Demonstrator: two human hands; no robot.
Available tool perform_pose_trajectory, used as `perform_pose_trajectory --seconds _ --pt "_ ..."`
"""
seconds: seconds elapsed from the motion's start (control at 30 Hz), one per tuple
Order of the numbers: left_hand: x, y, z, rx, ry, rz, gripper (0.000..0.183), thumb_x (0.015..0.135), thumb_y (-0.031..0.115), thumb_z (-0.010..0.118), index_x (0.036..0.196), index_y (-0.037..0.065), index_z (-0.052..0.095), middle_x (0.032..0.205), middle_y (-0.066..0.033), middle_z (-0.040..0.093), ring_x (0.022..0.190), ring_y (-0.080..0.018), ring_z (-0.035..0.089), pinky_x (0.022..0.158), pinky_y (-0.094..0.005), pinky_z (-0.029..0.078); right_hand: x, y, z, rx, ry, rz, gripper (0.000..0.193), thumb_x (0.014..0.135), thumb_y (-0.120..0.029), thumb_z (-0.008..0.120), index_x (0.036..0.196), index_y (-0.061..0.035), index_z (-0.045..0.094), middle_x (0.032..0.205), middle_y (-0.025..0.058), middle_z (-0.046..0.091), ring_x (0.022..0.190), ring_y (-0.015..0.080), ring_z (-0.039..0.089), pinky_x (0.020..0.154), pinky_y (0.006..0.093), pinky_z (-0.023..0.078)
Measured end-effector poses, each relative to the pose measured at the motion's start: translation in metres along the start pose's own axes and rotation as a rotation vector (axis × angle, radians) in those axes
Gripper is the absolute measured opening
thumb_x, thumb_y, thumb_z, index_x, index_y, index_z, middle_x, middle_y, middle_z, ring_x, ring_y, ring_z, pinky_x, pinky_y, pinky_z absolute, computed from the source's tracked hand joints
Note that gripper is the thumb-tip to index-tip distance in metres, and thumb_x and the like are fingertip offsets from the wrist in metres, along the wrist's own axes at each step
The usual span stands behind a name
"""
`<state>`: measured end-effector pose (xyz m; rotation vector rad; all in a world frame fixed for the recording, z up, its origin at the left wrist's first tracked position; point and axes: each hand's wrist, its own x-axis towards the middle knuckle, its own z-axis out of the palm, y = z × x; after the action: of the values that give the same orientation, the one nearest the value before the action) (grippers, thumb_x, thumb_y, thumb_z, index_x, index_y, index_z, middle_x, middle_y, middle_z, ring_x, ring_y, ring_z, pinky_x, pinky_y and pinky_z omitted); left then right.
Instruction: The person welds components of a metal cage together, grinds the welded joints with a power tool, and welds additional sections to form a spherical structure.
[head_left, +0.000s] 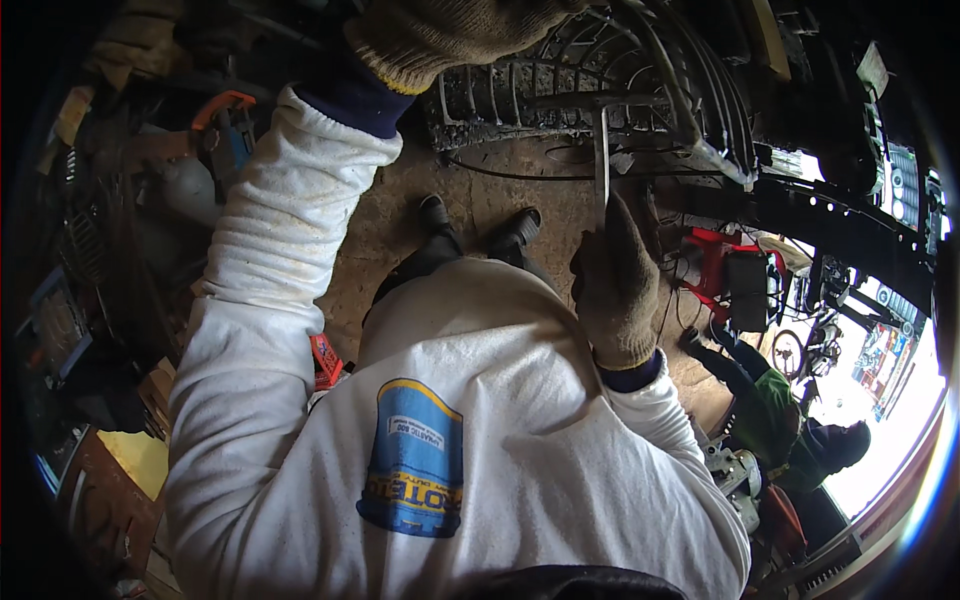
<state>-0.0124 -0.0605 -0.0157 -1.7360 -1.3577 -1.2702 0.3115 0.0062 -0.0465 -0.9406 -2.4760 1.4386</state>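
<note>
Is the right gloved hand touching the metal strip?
Touching: the head view shows the right gloved hand closed around one end of the metal strip.

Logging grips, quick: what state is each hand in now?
Left hand: cannot be told; top edge cuts it off.
Right hand: closed, holding a flat metal bar.

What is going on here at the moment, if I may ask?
A person's gloved right hand grips a flat metal bar, its far end at a dark ribbed metal frame. The gloved left hand is at the frame's upper left; its fingertips are cut off, so its grip is unclear. Another person in green is off to the right.
</note>
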Motion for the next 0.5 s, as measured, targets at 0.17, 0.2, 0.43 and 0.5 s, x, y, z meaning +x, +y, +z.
perform_pose_trajectory --seconds 0.17,0.2,0.43,0.5 --pt "0.005 0.000 0.003 -0.056 0.031 0.060 0.023 0.093 0.008 0.062 0.114 0.003 0.069 0.098 -0.0110 0.075 0.080 -0.0251 0.075 0.067 -0.0334 0.060 0.002 0.020 0.022 -0.159 0.146 -0.326 0.051 0.100 -0.005 0.054 0.149 0.0012 0.044 0.078 0.0059 0.065 0.065 0.0102 0.060 0.058 0.0270 0.050" --pt "0.006 -0.001 0.005 -0.067 0.028 0.066 0.023 0.093 0.008 0.061 0.114 0.003 0.069 0.098 -0.0110 0.075 0.081 -0.0252 0.075 0.067 -0.0335 0.060 0.001 0.026 0.025 -0.258 0.151 -0.437 0.052 0.100 -0.005 0.053 0.151 0.0008 0.042 0.076 0.0031 0.063 0.064 0.0072 0.057 0.056 0.0250 0.048" --pt "0.001 -0.017 0.011 -0.056 0.049 0.201 0.023 0.093 0.007 0.060 0.113 0.001 0.068 0.102 -0.0119 0.075 0.083 -0.0249 0.076 0.070 -0.0324 0.062 -0.013 0.003 0.034 0.407 0.196 -0.055 0.055 0.096 0.001 0.056 0.150 -0.0016 0.046 0.076 0.0026 0.062 0.066 0.0064 0.057 0.059 0.0244 0.048" --pt "0.004 -0.012 0.012 -0.104 0.083 0.190 0.023 0.092 0.006 0.060 0.113 0.001 0.068 0.104 -0.0126 0.074 0.083 -0.0241 0.076 0.069 -0.0317 0.062 -0.009 0.011 0.039 0.263 0.190 -0.189 0.056 0.097 0.001 0.055 0.152 -0.0017 0.044 0.075 0.0020 0.062 0.065 0.0060 0.057 0.057 0.0245 0.047"
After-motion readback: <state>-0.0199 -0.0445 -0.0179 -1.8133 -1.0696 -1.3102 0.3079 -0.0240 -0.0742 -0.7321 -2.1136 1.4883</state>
